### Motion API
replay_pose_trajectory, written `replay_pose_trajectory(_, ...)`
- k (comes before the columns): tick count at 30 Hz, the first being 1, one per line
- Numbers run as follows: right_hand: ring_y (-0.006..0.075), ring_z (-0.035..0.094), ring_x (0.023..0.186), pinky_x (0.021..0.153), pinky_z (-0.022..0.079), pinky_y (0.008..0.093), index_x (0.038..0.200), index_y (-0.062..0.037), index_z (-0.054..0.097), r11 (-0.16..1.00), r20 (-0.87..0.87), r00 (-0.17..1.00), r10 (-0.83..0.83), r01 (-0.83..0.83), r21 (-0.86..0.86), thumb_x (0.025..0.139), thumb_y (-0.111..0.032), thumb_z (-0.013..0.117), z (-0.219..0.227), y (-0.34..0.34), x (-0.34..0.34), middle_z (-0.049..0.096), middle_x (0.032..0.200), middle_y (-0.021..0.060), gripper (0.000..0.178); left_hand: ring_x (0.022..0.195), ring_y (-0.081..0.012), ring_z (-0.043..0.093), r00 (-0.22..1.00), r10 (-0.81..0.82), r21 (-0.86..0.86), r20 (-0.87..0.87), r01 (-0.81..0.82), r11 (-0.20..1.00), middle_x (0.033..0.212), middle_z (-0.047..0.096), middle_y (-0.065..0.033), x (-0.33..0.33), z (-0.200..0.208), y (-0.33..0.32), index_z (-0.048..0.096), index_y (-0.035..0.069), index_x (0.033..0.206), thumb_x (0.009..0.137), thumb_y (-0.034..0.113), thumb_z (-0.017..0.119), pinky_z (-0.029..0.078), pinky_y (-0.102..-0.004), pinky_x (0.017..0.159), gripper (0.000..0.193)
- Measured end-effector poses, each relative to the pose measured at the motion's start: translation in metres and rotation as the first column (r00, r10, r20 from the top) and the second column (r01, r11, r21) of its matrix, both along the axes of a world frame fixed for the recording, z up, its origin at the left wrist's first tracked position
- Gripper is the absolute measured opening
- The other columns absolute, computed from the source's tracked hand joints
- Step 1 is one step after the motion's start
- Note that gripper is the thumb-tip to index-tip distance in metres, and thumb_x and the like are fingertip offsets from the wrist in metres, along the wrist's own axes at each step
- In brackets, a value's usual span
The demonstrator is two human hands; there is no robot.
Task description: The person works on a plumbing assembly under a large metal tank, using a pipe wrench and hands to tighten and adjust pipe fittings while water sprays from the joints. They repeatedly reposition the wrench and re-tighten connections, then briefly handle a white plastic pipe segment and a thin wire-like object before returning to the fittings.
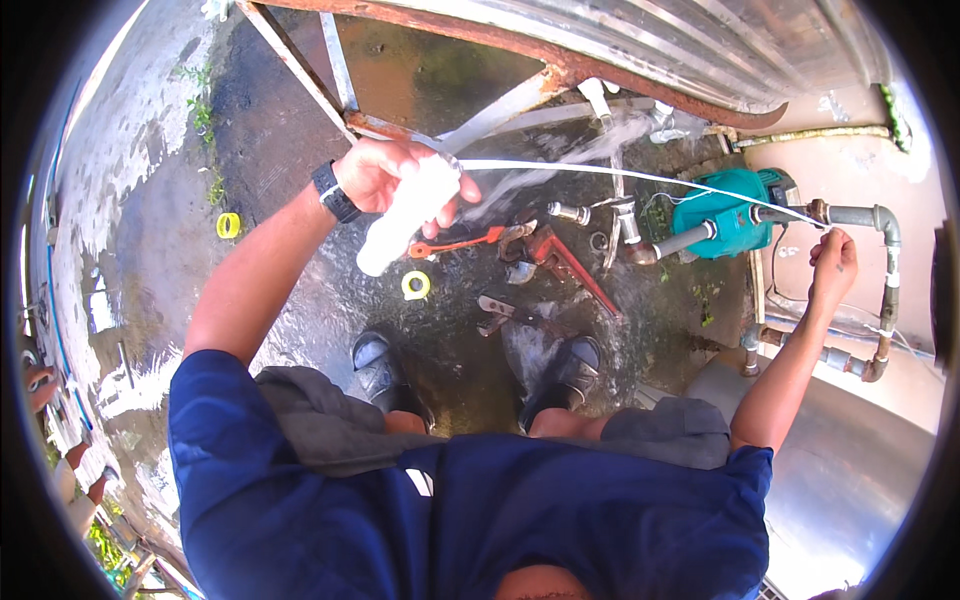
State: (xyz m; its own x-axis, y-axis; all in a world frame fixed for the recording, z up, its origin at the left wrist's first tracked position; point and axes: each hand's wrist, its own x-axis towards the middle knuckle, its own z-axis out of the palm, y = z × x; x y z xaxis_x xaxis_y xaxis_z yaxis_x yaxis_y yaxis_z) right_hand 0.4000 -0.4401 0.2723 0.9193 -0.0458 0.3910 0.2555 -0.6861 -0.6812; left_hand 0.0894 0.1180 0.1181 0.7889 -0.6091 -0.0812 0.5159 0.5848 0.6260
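Note:
My left hand [398,185], with a dark watch on the wrist, is raised at centre left. Its fingers are wrapped around a white tube-like pipe piece [385,240], washed out by bright sun. A thin white strip [640,176], like thread seal tape, runs taut from the far end of this piece across to the right. My right hand [835,260] pinches the strip's other end, held out beside the grey pipework at the far right. Below my left hand, a yellow ring-shaped spool [416,285] lies on the wet ground.
A red pipe wrench [578,268], an orange-handled tool [455,244] and a dark wrench [525,315] lie ahead of my feet. The teal pump [718,215] with metal pipes stands right. A rusty frame [500,110] spans the top. Another yellow ring [228,225] lies left.

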Motion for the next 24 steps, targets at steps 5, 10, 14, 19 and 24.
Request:
replay_pose_trajectory(5,0.0093,0.05,0.057,0.051,0.039,0.0244,0.101,-0.0014,0.06,0.956,-0.043,0.978,0.202,-0.187,0.226,0.099,-0.017,0.055,-0.016,-0.013,0.002,0.055,0.071,0.0019,0.016,0.065,-0.0277,0.07,0.985,0.17,-0.044,-0.003,-0.17,0.984,0.095,0.07,-0.0233,0.002,0.003,0.013,0.054,-0.011,0.132,0.084,0.043,0.061,0.057,-0.0341,0.054,0.072)
replay_pose_trajectory(10,0.0127,0.045,0.062,0.055,0.037,0.0266,0.1,-0.0033,0.057,0.678,0.112,0.809,0.578,-0.552,0.485,0.099,-0.01,0.053,0.022,-0.035,-0.007,0.048,0.076,0.0029,0.008,0.067,-0.0243,0.07,0.956,0.289,0.192,-0.046,-0.275,0.942,0.096,0.071,-0.0203,0.001,0.0,0.009,0.056,-0.006,0.132,0.096,0.037,0.052,0.057,-0.0327,0.057,0.056)
replay_pose_trajectory(14,0.0137,0.039,0.063,0.058,0.034,0.0272,0.095,-0.0034,0.053,0.466,0.15,0.546,0.824,-0.804,0.369,0.097,-0.01,0.054,0.086,-0.042,-0.042,0.043,0.08,0.0043,0.007,0.068,-0.0244,0.069,0.923,0.378,0.273,-0.072,-0.347,0.898,0.097,0.071,-0.0199,0.002,-0.008,-0.001,0.057,-0.006,0.131,0.1,0.035,0.05,0.057,-0.0341,0.056,0.051)
replay_pose_trajectory(19,0.0105,0.041,0.061,0.059,0.031,0.0263,0.088,-0.0079,0.047,0.363,0.245,0.38,0.892,-0.925,0.113,0.084,-0.019,0.053,0.124,-0.029,-0.101,0.043,0.077,0.0037,0.013,0.063,-0.027,0.065,0.907,0.415,-0.124,-0.075,-0.421,0.898,0.096,0.069,-0.0244,0.003,-0.014,-0.004,0.056,-0.01,0.129,0.1,0.037,0.047,0.055,-0.0347,0.056,0.055)
replay_pose_trajectory(24,0.0106,0.042,0.061,0.06,0.032,0.0268,0.087,-0.0111,0.048,0.192,0.255,0.201,0.946,-0.98,0.058,0.081,-0.018,0.055,0.141,-0.013,-0.128,0.045,0.076,0.0015,0.011,0.053,-0.0253,0.062,0.902,0.408,-0.02,-0.139,-0.414,0.91,0.087,0.068,-0.0221,-0.001,-0.011,0.001,0.054,-0.014,0.128,0.096,0.036,0.052,0.05,-0.0324,0.046,0.059)
